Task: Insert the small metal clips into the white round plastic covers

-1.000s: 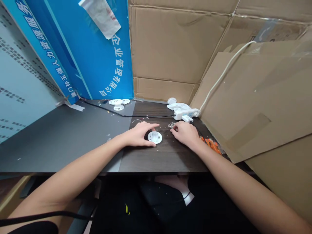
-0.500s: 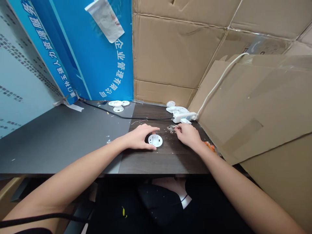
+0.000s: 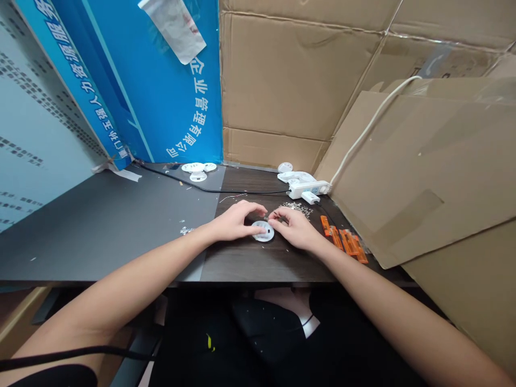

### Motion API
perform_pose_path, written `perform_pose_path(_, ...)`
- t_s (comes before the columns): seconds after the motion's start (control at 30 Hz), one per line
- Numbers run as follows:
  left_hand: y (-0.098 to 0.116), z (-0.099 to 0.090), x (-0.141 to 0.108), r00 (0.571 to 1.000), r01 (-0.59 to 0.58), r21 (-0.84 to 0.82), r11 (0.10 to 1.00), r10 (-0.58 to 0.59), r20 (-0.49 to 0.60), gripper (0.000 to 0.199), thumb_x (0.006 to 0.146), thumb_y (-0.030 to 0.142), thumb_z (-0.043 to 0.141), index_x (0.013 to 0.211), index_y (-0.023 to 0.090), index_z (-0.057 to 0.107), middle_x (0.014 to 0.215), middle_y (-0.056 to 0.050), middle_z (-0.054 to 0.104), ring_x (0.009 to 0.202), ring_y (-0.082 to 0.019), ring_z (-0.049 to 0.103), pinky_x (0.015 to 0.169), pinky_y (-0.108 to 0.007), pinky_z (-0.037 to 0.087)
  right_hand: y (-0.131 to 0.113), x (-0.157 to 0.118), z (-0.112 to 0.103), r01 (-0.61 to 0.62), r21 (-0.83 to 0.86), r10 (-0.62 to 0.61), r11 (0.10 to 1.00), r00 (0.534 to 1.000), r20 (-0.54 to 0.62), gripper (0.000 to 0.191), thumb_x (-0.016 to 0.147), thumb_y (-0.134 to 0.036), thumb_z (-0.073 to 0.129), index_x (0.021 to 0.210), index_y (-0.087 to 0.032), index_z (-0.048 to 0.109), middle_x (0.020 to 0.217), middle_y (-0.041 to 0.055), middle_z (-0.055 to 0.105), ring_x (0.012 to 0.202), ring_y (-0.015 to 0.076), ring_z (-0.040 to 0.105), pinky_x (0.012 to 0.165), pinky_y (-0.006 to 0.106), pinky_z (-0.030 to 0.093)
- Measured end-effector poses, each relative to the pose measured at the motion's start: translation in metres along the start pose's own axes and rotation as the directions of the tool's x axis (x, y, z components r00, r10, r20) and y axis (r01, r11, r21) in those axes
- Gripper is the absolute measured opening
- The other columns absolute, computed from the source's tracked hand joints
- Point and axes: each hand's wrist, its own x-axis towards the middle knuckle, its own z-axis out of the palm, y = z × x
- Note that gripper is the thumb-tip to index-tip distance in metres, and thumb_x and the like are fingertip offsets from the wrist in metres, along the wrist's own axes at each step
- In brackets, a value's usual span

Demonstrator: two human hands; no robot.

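Note:
A round white plastic part [image 3: 266,235] with moulded slots and a small dark opening lies on the dark wood-grain tabletop. My left hand [image 3: 237,221] curves round its left side, the thumb lying across the part and the fingers arched past its far edge. Close by on the right, my right hand [image 3: 296,227] has thumb and forefinger pinched together at the part's upper right edge. Whatever sits in that pinch is too small to make out. Just behind the right hand is a pile of small shiny metal pieces [image 3: 300,207].
Orange plastic pieces [image 3: 349,242] lie right of my right arm. A white power strip [image 3: 308,188] with cables and white plastic parts [image 3: 296,176] stand at the back. More round white parts [image 3: 197,168] lie back left. Cardboard panels [image 3: 278,75] enclose the table.
My right hand has come from the metal pile to the round part's edge, uncovering the pile and the orange pieces. My left thumb has moved onto the part.

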Motion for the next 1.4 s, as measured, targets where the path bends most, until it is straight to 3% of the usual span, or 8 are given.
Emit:
perform_pose_path(0.17,0.000,0.009,0.004,0.979,0.083,-0.323,0.943,-0.137,-0.149,0.027,0.088,0.043,0.068,0.097,0.018,0.075,0.097,-0.006,0.077,0.090,-0.021,0.070,0.084,-0.033,0.054,-0.003,0.003,0.007,-0.055,0.309,0.073,0.950,0.996,-0.048,0.026,0.087,-0.042,0.063,0.088,-0.016,0.068,0.084,0.0027,0.069,0.075,0.0166,0.059,0.070,0.029,0.047)
perform_pose_path(0.37,-0.004,0.012,0.006,0.970,0.081,-0.526,0.847,-0.187,-0.153,0.027,0.087,0.041,0.069,0.092,0.015,0.069,0.092,-0.008,0.076,0.078,-0.017,0.068,0.075,-0.031,0.055,-0.004,0.002,0.007,-0.014,0.156,0.028,0.988,0.996,-0.083,0.019,0.083,-0.034,0.067,0.088,-0.017,0.072,0.083,0.0030,0.069,0.074,0.0168,0.059,0.070,0.030,0.046)
perform_pose_path(0.53,0.001,0.004,0.003,0.981,0.065,-0.120,0.991,-0.086,-0.174,0.019,0.088,0.036,0.064,0.091,0.019,0.073,0.088,-0.005,0.077,0.076,-0.017,0.067,0.073,-0.031,0.053,0.006,0.001,-0.005,0.056,-0.058,-0.060,0.997,0.995,-0.081,0.017,0.086,-0.029,0.066,0.095,-0.017,0.073,0.090,0.0047,0.069,0.083,0.0183,0.062,0.076,0.031,0.046)
perform_pose_path(0.67,0.001,0.005,0.005,0.996,-0.038,0.118,0.992,0.047,-0.072,0.021,0.094,0.033,0.058,0.096,0.023,0.077,0.099,-0.004,0.078,0.087,-0.020,0.070,0.081,-0.033,0.052,0.011,0.000,-0.006,0.071,-0.097,-0.076,0.993,0.996,-0.053,0.016,0.089,-0.027,0.064,0.096,-0.017,0.075,0.091,0.0049,0.070,0.083,0.0178,0.061,0.077,0.031,0.046)
perform_pose_path(0.8,-0.002,0.008,0.009,0.998,0.001,0.112,0.994,0.006,-0.062,0.017,0.094,0.032,0.060,0.097,0.022,0.074,0.096,-0.004,0.077,0.087,-0.020,0.070,0.081,-0.032,0.052,0.008,0.001,-0.002,0.091,-0.050,-0.096,0.995,0.990,-0.099,0.014,0.088,-0.027,0.067,0.093,-0.018,0.075,0.089,0.0036,0.072,0.080,0.0170,0.062,0.077,0.030,0.045)
perform_pose_path(0.97,-0.002,0.009,0.009,0.991,0.124,-0.171,0.977,-0.132,-0.035,0.029,0.084,0.037,0.074,0.100,0.022,0.056,0.082,0.001,0.073,0.073,-0.016,0.068,0.069,-0.028,0.051,0.004,0.004,0.000,0.163,-0.051,-0.167,0.985,0.980,-0.105,0.012,0.089,-0.022,0.066,0.093,-0.019,0.077,0.093,0.0049,0.075,0.085,0.0181,0.065,0.081,0.031,0.047)
perform_pose_path(1.17,-0.004,0.012,0.009,0.989,0.133,-0.320,0.938,-0.145,-0.014,0.032,0.085,0.040,0.071,0.100,0.021,0.049,0.078,0.001,0.068,0.068,-0.014,0.064,0.064,-0.026,0.048,0.005,0.004,0.003,0.170,-0.087,-0.178,0.982,0.981,-0.083,0.014,0.092,-0.021,0.062,0.093,-0.018,0.075,0.091,0.0049,0.073,0.083,0.0170,0.063,0.077,0.030,0.045)
perform_pose_path(1.4,-0.005,0.003,0.007,0.996,0.062,-0.068,0.996,-0.066,-0.057,0.020,0.090,0.036,0.063,0.099,0.020,0.056,0.086,-0.001,0.066,0.076,-0.015,0.061,0.069,-0.027,0.047,0.005,0.004,-0.003,0.180,-0.157,-0.181,0.971,0.983,0.003,0.009,0.089,-0.019,0.065,0.091,-0.018,0.074,0.093,0.0052,0.071,0.085,0.0182,0.063,0.079,0.031,0.045)
